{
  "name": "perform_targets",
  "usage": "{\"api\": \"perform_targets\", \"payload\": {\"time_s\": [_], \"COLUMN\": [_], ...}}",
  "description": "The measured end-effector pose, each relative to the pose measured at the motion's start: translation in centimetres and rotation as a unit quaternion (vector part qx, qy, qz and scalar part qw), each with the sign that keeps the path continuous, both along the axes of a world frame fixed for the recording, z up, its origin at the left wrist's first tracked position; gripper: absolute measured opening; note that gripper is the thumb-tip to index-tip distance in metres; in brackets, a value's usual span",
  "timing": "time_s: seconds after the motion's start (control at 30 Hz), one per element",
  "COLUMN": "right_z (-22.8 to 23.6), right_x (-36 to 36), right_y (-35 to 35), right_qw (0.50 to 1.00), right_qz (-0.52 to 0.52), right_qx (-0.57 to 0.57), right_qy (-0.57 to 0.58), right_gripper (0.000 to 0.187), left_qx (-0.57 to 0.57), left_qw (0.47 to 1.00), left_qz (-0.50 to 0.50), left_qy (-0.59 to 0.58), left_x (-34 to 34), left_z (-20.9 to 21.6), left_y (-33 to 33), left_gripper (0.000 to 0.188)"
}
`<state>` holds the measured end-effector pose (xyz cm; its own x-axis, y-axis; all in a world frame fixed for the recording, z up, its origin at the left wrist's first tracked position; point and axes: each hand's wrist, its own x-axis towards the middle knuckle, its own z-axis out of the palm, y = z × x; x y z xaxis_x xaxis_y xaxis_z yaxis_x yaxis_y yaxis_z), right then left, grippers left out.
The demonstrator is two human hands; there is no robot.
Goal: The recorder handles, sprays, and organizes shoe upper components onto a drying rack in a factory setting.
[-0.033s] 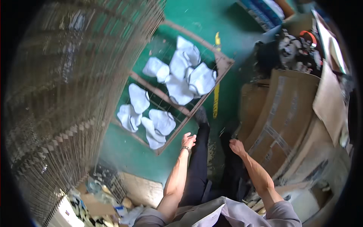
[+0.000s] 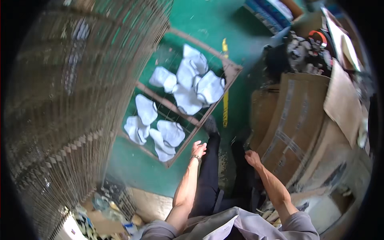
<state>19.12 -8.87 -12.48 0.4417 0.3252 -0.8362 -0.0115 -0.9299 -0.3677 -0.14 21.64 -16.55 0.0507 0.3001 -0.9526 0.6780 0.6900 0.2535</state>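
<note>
My left hand [image 2: 198, 149], with a watch or bracelet at the wrist, hangs open beside my leg, its fingers apart and holding nothing. Its nearest thing is the corner of a brown-framed wire mesh rack [image 2: 188, 117] low over the green floor. Several pale, curved pieces with dark edging [image 2: 211, 87] lie on the mesh in two groups. Out by my other leg, my right hand [image 2: 252, 158] is closed, fingers curled in. Whatever it may hold is hidden. Large cardboard sheets [image 2: 298, 120] are just to the right of it.
A tall stack of wire mesh racks [image 2: 68, 108] fills the left side. A blue-and-white box [image 2: 269, 15] and a heap of dark and grey items [image 2: 306, 52] are at the far right. A yellow line [image 2: 225, 96] marks the floor. Scraps [image 2: 104, 214] lie near left.
The view has shifted slightly, so the rack's far end and the cardboard appear a little farther left. Both hands keep nearly the same pose.
</note>
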Motion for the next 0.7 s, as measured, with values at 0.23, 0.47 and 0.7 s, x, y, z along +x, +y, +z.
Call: {"api": "perform_targets", "payload": {"time_s": [0.23,0.47,0.7], "right_z": [18.0,26.7,31.8], "right_x": [-4.4,-10.7,-12.0], "right_y": [-10.3,-11.5,-23.8], "right_qw": [0.941,0.850,0.622], "right_qz": [-0.336,-0.462,-0.584], "right_qx": [-0.026,-0.016,-0.165], "right_qy": [-0.008,-0.252,-0.495], "right_gripper": [0.030,0.038,0.032], "left_qx": [0.081,0.104,0.176], "left_qw": [0.987,0.963,0.945], "left_qz": [-0.068,-0.197,-0.249], "left_qy": [-0.125,-0.149,-0.117], "left_x": [10.4,11.7,4.4], "left_z": [8.2,14.2,22.3], "left_y": [7.8,19.4,14.0], "left_gripper": [0.047,0.077,0.042]}}
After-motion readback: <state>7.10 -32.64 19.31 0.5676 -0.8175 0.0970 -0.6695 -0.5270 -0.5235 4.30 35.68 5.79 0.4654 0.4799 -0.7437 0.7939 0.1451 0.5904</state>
